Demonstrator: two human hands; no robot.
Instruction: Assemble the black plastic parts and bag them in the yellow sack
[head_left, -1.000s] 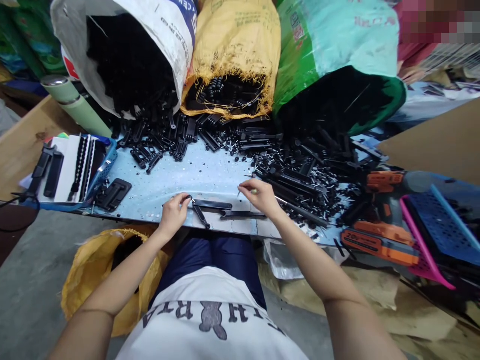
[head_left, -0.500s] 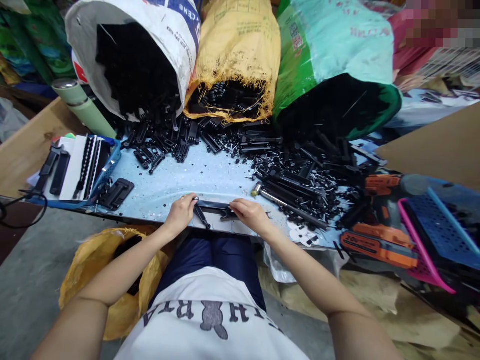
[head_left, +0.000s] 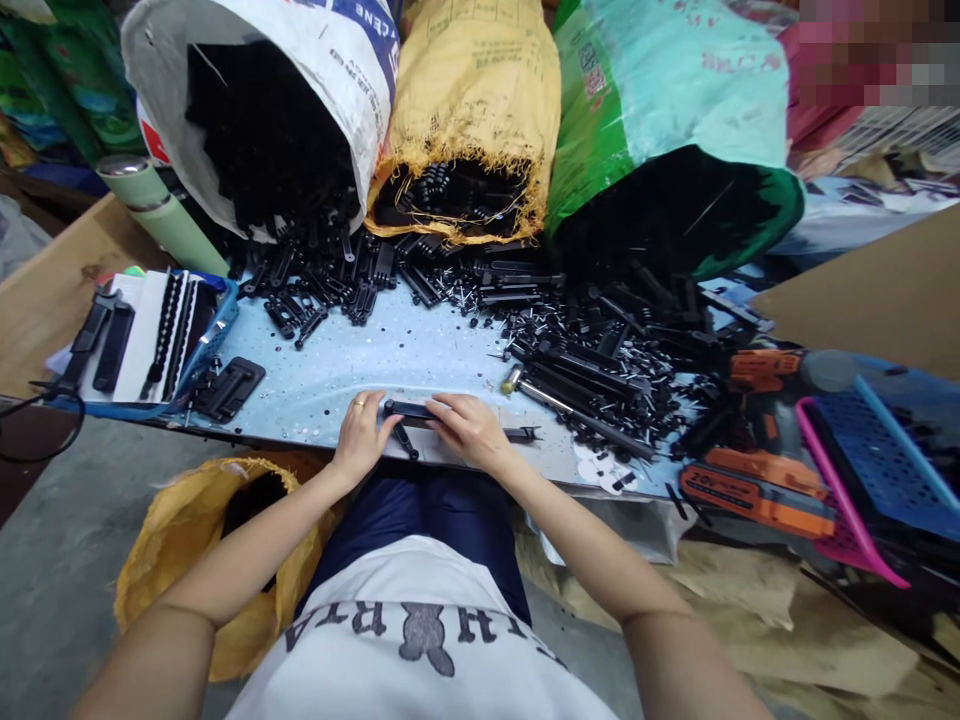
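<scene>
A long black plastic bar [head_left: 410, 410] lies crosswise between my hands at the table's front edge. My left hand [head_left: 361, 436] has its thumb and fingers closed at the bar's left end. Across the bar's right part curl the fingers of my right hand [head_left: 471, 430], hiding that end. Just below the bar is a small black plastic arm [head_left: 406, 442], slanting down beside my left thumb. A forked black strip [head_left: 523, 434] sticks out to the right of my right hand, partly covered by it.
A white sack [head_left: 360, 110], a yellow sack [head_left: 480, 90] and a green sack [head_left: 667, 80] spill black parts at the back. Screws and a metal rod [head_left: 559, 400] lie right of my hands, then an orange power drill [head_left: 757, 490]. At left stand a blue basket [head_left: 214, 345] and a green flask [head_left: 169, 215].
My right hand has slid left and its fingers now lie over the bar. The bar has turned slightly, and the forked strip shows more at the right.
</scene>
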